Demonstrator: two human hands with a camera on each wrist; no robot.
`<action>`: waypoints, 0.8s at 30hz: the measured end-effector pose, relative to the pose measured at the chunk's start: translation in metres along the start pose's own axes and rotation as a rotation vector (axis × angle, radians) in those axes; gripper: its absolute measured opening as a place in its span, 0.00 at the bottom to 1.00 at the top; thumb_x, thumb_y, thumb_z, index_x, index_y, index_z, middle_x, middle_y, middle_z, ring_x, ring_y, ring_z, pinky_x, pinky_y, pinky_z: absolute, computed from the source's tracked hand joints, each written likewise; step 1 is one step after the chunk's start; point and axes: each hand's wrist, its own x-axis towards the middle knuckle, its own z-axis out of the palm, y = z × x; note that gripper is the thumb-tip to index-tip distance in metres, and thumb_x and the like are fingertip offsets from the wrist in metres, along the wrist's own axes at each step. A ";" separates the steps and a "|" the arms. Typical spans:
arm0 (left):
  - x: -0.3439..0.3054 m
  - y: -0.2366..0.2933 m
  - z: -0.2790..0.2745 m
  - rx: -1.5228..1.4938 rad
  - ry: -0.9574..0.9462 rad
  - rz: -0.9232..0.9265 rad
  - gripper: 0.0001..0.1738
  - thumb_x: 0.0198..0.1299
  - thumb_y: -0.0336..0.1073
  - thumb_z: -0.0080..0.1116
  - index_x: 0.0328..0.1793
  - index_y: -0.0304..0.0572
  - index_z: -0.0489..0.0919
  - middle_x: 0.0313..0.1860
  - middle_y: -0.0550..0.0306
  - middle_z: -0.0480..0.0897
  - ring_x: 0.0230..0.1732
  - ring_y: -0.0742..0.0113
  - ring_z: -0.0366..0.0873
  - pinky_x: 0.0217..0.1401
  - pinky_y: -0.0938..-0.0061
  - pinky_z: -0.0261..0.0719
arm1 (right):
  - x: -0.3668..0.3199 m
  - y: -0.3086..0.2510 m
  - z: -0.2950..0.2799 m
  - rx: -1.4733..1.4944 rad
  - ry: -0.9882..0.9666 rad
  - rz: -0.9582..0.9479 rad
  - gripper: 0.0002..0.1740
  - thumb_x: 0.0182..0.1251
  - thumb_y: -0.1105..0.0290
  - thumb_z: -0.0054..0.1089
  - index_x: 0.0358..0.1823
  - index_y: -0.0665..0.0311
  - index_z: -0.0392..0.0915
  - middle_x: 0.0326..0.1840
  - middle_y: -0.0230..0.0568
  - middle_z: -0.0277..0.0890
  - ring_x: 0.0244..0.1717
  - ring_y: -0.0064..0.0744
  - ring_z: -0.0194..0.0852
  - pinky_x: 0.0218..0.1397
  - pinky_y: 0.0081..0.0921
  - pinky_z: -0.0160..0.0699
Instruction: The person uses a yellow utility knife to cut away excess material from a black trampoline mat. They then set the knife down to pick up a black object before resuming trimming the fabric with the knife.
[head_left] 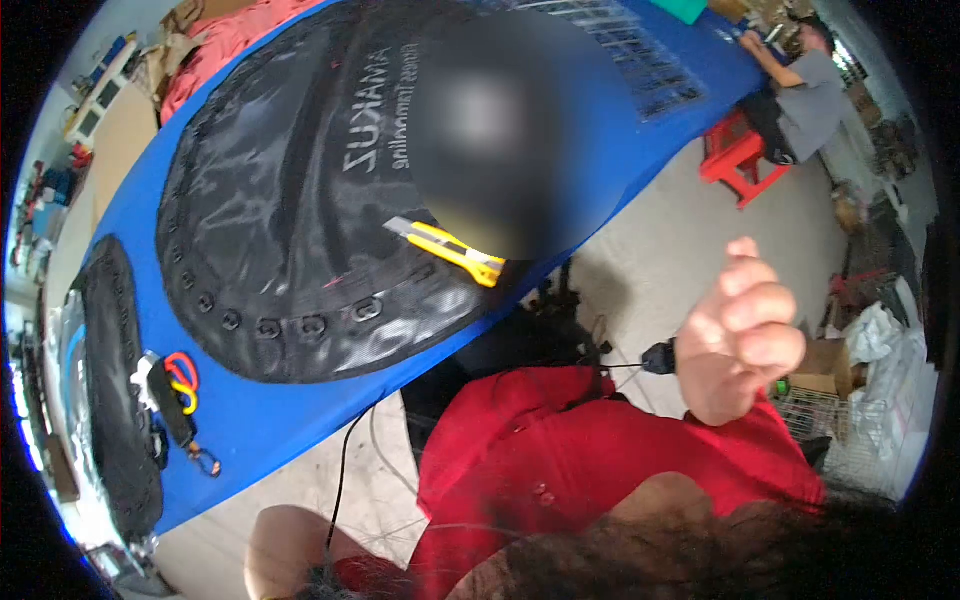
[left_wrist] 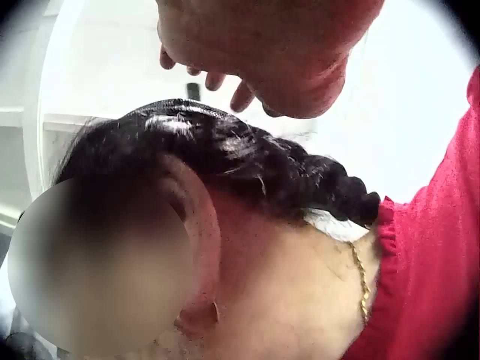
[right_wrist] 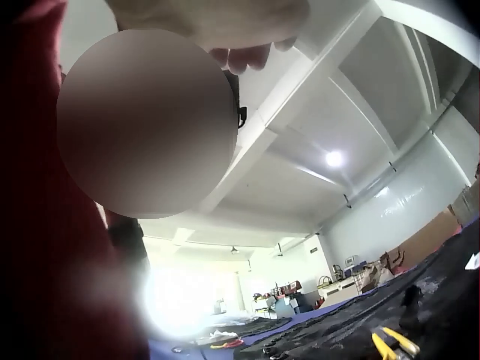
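My right hand (head_left: 740,335) is held up over the floor beside the blue table, its fingers loosely curled with nothing between them. In the right wrist view that hand (right_wrist: 225,19) crosses the top. The left hand (left_wrist: 262,49) is raised by the back of my head, fingers just above the dark braided hair (left_wrist: 247,150); only the left arm (head_left: 285,550) shows in the head view. A round black trampoline mat (head_left: 270,200) with printed lettering lies on the table. On it rests a yellow utility knife (head_left: 450,250), blade out, which neither hand touches.
The blue table (head_left: 250,420) also bears red-and-yellow-handled scissors (head_left: 183,382) and a folded black piece (head_left: 115,380) at the left. Past the table, another person (head_left: 810,100) sits on a red stool (head_left: 740,160). A cardboard box (head_left: 825,370) and white bags stand at the right.
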 end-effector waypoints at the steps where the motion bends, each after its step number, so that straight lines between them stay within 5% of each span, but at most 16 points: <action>1: -0.003 -0.001 0.001 -0.005 0.015 -0.006 0.19 0.82 0.45 0.54 0.64 0.38 0.80 0.57 0.39 0.81 0.61 0.47 0.79 0.64 0.51 0.80 | 0.001 0.001 0.001 -0.005 -0.011 0.005 0.18 0.86 0.47 0.57 0.57 0.53 0.78 0.56 0.43 0.83 0.62 0.50 0.83 0.75 0.60 0.68; 6: -0.011 -0.005 0.004 -0.018 0.045 0.000 0.19 0.82 0.45 0.54 0.64 0.38 0.80 0.57 0.39 0.81 0.62 0.47 0.79 0.64 0.50 0.79 | -0.003 0.009 0.011 0.046 -0.025 -0.017 0.18 0.87 0.50 0.54 0.55 0.58 0.78 0.54 0.48 0.84 0.60 0.51 0.84 0.74 0.57 0.70; 15: 0.001 -0.004 -0.007 0.008 0.047 0.020 0.19 0.82 0.45 0.53 0.65 0.37 0.80 0.58 0.38 0.81 0.63 0.47 0.78 0.65 0.50 0.79 | 0.011 0.010 0.003 -0.019 -0.338 -0.009 0.16 0.82 0.57 0.62 0.56 0.62 0.79 0.58 0.48 0.81 0.59 0.53 0.84 0.68 0.56 0.75; 19: 0.006 0.000 -0.014 0.139 -0.003 0.005 0.19 0.82 0.45 0.53 0.65 0.37 0.80 0.58 0.38 0.81 0.64 0.47 0.78 0.66 0.50 0.79 | 0.001 0.021 0.020 -0.087 -0.294 0.197 0.05 0.79 0.76 0.61 0.51 0.66 0.82 0.55 0.50 0.82 0.56 0.54 0.85 0.61 0.50 0.83; 22: -0.017 0.017 -0.019 0.359 -0.140 -0.229 0.19 0.82 0.45 0.53 0.65 0.37 0.80 0.58 0.38 0.81 0.64 0.47 0.78 0.66 0.49 0.79 | -0.011 0.045 0.031 -0.188 -0.365 0.401 0.06 0.76 0.79 0.65 0.50 0.67 0.83 0.51 0.48 0.85 0.53 0.50 0.86 0.59 0.43 0.84; 24: -0.054 0.027 -0.013 0.335 -0.209 -0.715 0.17 0.80 0.39 0.52 0.62 0.31 0.80 0.58 0.37 0.83 0.61 0.48 0.81 0.69 0.51 0.80 | -0.022 0.061 0.040 -0.189 -0.443 0.509 0.06 0.74 0.79 0.67 0.50 0.67 0.84 0.49 0.46 0.86 0.52 0.48 0.87 0.58 0.40 0.84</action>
